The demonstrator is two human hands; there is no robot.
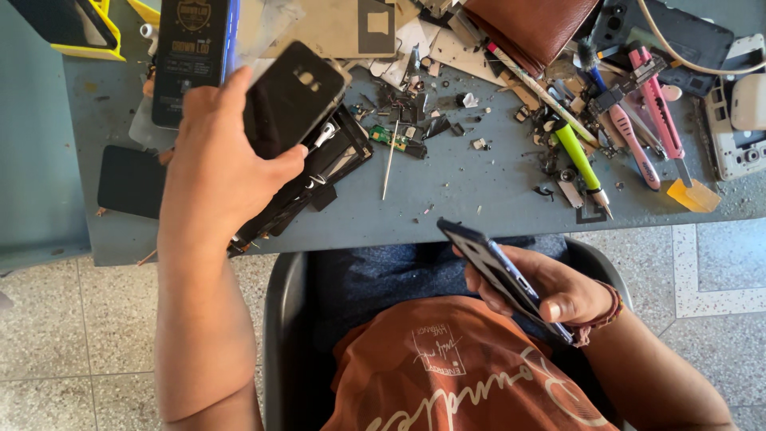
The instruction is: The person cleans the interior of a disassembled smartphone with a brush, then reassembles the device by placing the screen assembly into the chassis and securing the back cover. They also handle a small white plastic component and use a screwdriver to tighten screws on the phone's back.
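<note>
A black back cover point(289, 97) is clamped in the left hand point(217, 172) over the messy counter point(471, 191); a phone point(499, 275) is gripped edge-on by the right hand point(546, 289) above the lap.

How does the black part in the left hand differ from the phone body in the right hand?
The black back cover is held up over the table by the left hand, flat face to the camera; the phone body lies in the right hand over the lap, seen nearly edge-on. The cover shows cutouts; the body shows its side frame. Both are dark.
</note>
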